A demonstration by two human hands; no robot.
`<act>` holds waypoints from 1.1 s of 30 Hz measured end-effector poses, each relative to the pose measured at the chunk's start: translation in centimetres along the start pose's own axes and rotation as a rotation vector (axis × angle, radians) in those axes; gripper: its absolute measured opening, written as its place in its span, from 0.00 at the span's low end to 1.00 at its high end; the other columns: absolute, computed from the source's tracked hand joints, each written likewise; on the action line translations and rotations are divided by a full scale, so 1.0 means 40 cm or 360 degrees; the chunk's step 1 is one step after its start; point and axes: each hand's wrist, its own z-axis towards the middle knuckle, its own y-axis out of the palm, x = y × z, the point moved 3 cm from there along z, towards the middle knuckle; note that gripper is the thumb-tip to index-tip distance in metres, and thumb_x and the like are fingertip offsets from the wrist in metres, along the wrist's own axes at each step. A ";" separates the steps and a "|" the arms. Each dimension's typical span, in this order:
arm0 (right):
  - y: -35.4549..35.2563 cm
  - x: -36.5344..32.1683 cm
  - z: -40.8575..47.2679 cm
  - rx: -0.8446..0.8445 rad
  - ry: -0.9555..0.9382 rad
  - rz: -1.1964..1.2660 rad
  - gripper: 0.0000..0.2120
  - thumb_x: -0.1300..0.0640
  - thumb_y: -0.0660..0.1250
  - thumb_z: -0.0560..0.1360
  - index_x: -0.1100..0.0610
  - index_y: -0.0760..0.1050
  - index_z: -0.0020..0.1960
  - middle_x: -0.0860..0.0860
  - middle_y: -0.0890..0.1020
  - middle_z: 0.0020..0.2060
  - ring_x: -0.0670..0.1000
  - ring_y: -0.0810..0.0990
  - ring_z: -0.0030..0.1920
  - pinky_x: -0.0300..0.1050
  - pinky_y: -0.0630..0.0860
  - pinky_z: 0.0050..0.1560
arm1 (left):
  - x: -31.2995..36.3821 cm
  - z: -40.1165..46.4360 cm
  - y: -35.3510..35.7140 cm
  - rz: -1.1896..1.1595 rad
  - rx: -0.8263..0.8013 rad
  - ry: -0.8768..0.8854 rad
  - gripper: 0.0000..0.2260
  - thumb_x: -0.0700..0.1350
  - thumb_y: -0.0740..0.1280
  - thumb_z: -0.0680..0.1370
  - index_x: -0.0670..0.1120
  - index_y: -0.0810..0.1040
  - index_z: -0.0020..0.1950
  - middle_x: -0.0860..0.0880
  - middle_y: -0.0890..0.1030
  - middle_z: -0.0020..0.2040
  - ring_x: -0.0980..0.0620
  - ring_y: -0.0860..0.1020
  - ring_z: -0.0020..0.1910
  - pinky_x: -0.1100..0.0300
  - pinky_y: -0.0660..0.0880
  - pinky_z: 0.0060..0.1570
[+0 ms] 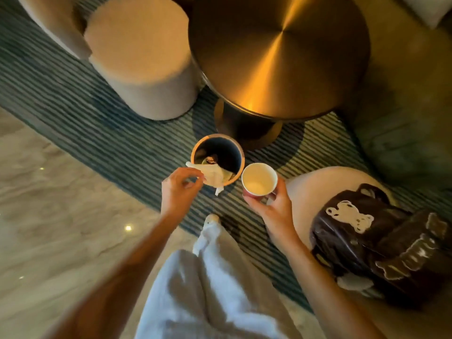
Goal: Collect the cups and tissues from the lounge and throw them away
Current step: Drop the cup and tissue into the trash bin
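A small round bin (241, 156) with a tan rim and dark inside stands on the striped rug below me, with some rubbish at its bottom. My left hand (179, 190) hovers at the bin's near-left rim and pinches a white tissue (214, 176) that hangs over the opening. My right hand (271, 204) grips an empty paper cup (259, 178), cream inside with a red outer wall, held upright just right of the bin.
A round brass table (281, 52) on a dark pedestal stands behind the bin. A beige pouf (144, 57) sits at the left. A dark brown bag (381, 243) with a white bear print lies on a pale stool (308, 189) at the right. My leg in light trousers (215, 285) stands below.
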 end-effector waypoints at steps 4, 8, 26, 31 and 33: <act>0.078 0.038 0.158 0.0087 0.0095 -0.0074 0.33 0.48 0.80 0.60 0.25 0.67 0.54 0.31 0.79 0.50 0.31 0.76 0.53 0.25 0.74 0.46 | -0.093 0.197 0.071 0.0148 -0.0215 -0.0059 0.09 0.39 0.72 0.72 0.54 0.81 0.44 0.55 0.79 0.47 0.59 0.77 0.44 0.72 0.74 0.41; 0.178 0.140 0.290 0.0110 0.0202 -0.0082 0.29 0.46 0.79 0.62 0.30 0.67 0.55 0.30 0.77 0.49 0.31 0.76 0.52 0.25 0.74 0.43 | -0.238 0.350 0.183 0.0233 -0.0397 -0.0054 0.09 0.41 0.72 0.70 0.56 0.79 0.39 0.56 0.79 0.45 0.57 0.77 0.44 0.68 0.72 0.43; 0.412 0.400 0.442 0.0495 0.0366 -0.0186 0.35 0.52 0.78 0.65 0.54 0.67 0.67 0.51 0.77 0.61 0.50 0.75 0.62 0.51 0.76 0.61 | -0.462 0.541 0.360 0.1232 -0.0927 0.0732 0.20 0.49 0.63 0.77 0.45 0.71 0.68 0.44 0.72 0.67 0.45 0.68 0.67 0.51 0.64 0.66; 0.486 0.416 0.512 0.0495 0.0499 -0.0368 0.38 0.52 0.78 0.64 0.50 0.64 0.69 0.50 0.73 0.64 0.51 0.72 0.65 0.50 0.73 0.65 | -0.463 0.562 0.322 0.1424 -0.0907 0.0836 0.21 0.51 0.62 0.78 0.44 0.69 0.69 0.43 0.72 0.67 0.43 0.67 0.67 0.48 0.61 0.67; 0.500 0.417 0.533 0.0497 0.0557 -0.0505 0.41 0.52 0.77 0.66 0.52 0.61 0.72 0.51 0.69 0.69 0.52 0.68 0.69 0.49 0.69 0.68 | -0.475 0.568 0.306 0.1471 -0.0932 0.0834 0.21 0.50 0.62 0.77 0.44 0.70 0.68 0.42 0.72 0.67 0.42 0.68 0.67 0.48 0.62 0.67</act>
